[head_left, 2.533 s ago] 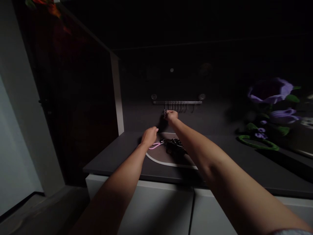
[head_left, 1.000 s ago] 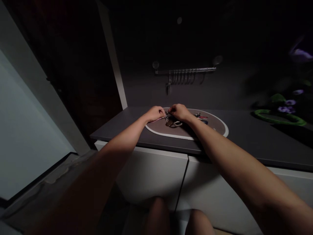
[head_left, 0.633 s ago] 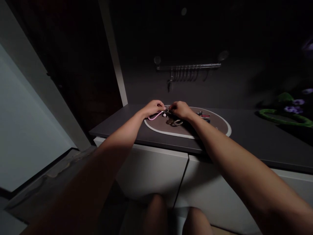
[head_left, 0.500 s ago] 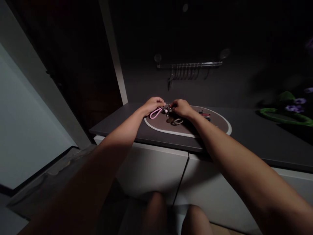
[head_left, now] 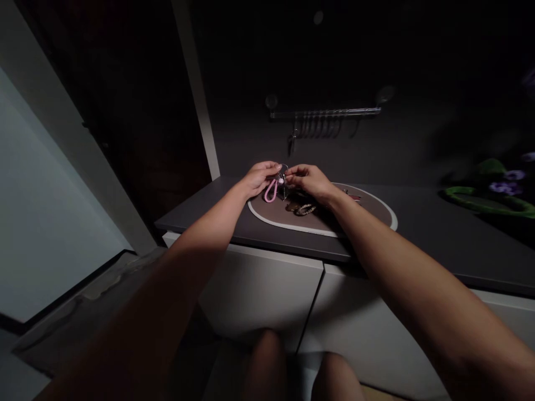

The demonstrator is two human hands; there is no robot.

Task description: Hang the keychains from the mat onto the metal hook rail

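Note:
Above the left part of an oval brown mat (head_left: 276, 219) with a pale rim, my left hand (head_left: 259, 178) pinches a metal key ring (head_left: 285, 165). From that ring hang a pink cord loop (head_left: 271, 192) and small metal pieces, too dark to tell one by one. Closed at the fingertips, my right hand (head_left: 310, 179) grips the ring's right side; exactly what lies between those fingers is partly hidden. Below the hands, a beaded bracelet (head_left: 306, 209) and a brownish round piece (head_left: 292, 206) lie on the mat. A red item (head_left: 355, 197) shows beyond my right wrist.
A rail (head_left: 326, 113) with several hooks is fixed to the dark back wall, and a key-like item (head_left: 292, 143) hangs at its left. Purple flowers (head_left: 506, 187) and a green ring (head_left: 480, 205) stand on the dark counter (head_left: 422, 239) at the right.
Both hands have risen slightly with the key ring. The pink cord loop has swung from lying slanted to hanging downward, and the metal pieces now dangle below the ring.

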